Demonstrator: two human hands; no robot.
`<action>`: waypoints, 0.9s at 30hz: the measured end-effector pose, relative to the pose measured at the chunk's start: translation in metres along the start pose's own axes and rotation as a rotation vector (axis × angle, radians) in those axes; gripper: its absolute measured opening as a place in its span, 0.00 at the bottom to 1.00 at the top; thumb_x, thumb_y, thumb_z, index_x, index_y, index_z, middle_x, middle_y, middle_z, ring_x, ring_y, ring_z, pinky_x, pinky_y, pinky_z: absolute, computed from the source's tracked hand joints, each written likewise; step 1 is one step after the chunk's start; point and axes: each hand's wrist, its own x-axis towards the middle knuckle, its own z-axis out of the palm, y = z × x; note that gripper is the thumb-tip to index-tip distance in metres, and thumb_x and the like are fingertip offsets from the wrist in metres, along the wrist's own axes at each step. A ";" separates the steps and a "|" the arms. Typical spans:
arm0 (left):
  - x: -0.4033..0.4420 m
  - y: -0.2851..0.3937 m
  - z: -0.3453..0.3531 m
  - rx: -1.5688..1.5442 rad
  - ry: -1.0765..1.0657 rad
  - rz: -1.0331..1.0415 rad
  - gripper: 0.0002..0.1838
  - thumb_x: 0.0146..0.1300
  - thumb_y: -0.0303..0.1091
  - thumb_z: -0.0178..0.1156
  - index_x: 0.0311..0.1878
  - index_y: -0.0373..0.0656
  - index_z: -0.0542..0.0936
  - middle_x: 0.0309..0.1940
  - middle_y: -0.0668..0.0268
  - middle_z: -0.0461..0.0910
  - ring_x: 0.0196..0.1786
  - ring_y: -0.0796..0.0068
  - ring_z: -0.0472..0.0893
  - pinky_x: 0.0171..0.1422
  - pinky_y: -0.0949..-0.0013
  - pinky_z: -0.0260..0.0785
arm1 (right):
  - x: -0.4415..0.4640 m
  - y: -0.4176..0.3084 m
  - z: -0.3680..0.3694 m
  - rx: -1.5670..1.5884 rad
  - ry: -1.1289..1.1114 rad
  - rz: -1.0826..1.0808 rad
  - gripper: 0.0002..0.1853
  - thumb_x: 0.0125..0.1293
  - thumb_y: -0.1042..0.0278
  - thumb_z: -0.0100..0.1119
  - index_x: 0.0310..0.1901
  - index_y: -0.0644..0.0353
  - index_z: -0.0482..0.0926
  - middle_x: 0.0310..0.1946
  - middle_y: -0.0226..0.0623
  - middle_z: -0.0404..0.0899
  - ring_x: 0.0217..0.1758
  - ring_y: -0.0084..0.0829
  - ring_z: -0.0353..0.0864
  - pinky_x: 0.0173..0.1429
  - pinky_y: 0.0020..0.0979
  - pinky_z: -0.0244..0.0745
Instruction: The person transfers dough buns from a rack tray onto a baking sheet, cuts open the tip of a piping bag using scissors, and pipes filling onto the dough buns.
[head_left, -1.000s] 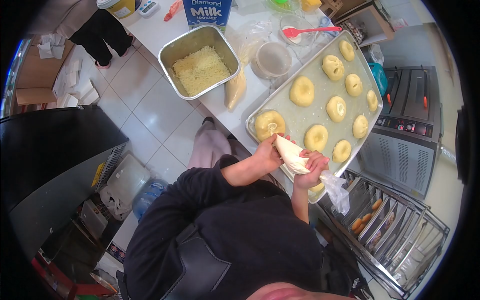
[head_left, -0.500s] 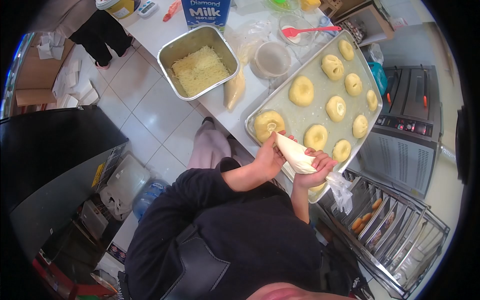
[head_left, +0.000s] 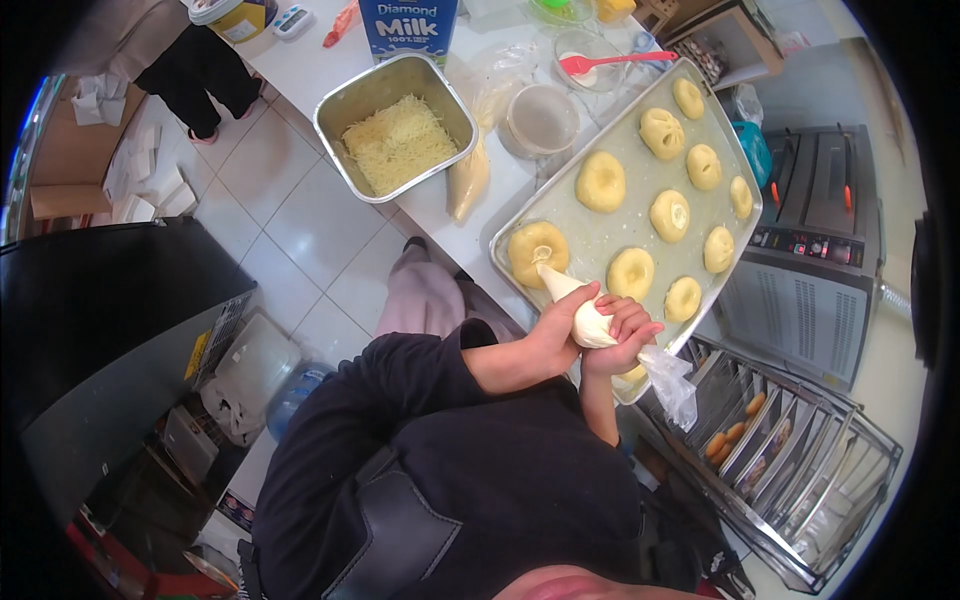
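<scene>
A piping bag (head_left: 594, 322) filled with pale cream is held between both hands, its narrow tip touching the top of a round dough piece (head_left: 538, 254) at the tray's near-left corner. My left hand (head_left: 560, 328) is closed around the bag's middle. Just to the right, my right hand (head_left: 622, 337) grips the fuller end, and the clear plastic tail (head_left: 670, 385) hangs out behind it. The metal tray (head_left: 560, 187) bears several other dough pieces. One of them (head_left: 670, 216) has a pale spot of filling on top.
A metal pan (head_left: 330, 110) of shredded cheese, a filled bag (head_left: 468, 182), a clear tub (head_left: 540, 121), a red spatula (head_left: 620, 58) and a milk carton (head_left: 410, 30) stand beyond the tray. An oven (head_left: 800, 280) and tray rack (head_left: 780, 450) are at right. Another person (head_left: 190, 75) stands at upper left.
My left hand has shifted from near the bag's tip back to its middle, leaving the tip exposed. The bag's plastic tail has swung slightly. The dough pieces keep their places on the tray.
</scene>
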 end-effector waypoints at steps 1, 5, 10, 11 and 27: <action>0.001 0.000 -0.002 0.000 0.007 0.006 0.12 0.56 0.41 0.53 0.37 0.43 0.68 0.32 0.67 0.72 0.38 0.75 0.72 0.46 0.70 0.64 | 0.000 0.000 0.000 -0.006 -0.011 -0.003 0.25 0.66 0.51 0.28 0.14 0.54 0.52 0.10 0.28 0.52 0.17 0.26 0.59 0.32 0.31 0.67; 0.004 0.001 -0.008 -0.007 0.045 -0.018 0.12 0.55 0.39 0.53 0.37 0.43 0.68 0.32 0.66 0.72 0.38 0.73 0.72 0.46 0.69 0.64 | 0.000 0.001 0.002 -0.047 -0.022 -0.002 0.24 0.67 0.53 0.29 0.13 0.54 0.53 0.09 0.28 0.52 0.16 0.25 0.57 0.32 0.30 0.66; 0.010 0.001 -0.014 -0.015 0.057 -0.030 0.12 0.55 0.39 0.52 0.38 0.42 0.68 0.33 0.65 0.72 0.39 0.72 0.73 0.46 0.68 0.64 | -0.001 0.004 0.000 -0.051 -0.038 0.020 0.23 0.67 0.55 0.29 0.14 0.54 0.53 0.10 0.28 0.52 0.16 0.24 0.56 0.32 0.29 0.65; 0.010 0.001 -0.014 -0.009 0.063 -0.026 0.12 0.55 0.39 0.52 0.38 0.42 0.68 0.33 0.65 0.72 0.39 0.72 0.73 0.46 0.68 0.64 | -0.001 0.004 0.001 -0.051 -0.034 0.026 0.23 0.67 0.55 0.29 0.14 0.54 0.53 0.10 0.28 0.52 0.17 0.24 0.56 0.33 0.29 0.65; 0.012 0.002 0.000 0.043 0.061 -0.075 0.12 0.55 0.38 0.49 0.38 0.41 0.68 0.33 0.64 0.73 0.38 0.71 0.73 0.46 0.69 0.64 | 0.006 -0.001 -0.002 -0.109 0.003 0.044 0.22 0.67 0.56 0.30 0.15 0.54 0.53 0.11 0.27 0.51 0.17 0.21 0.54 0.32 0.27 0.63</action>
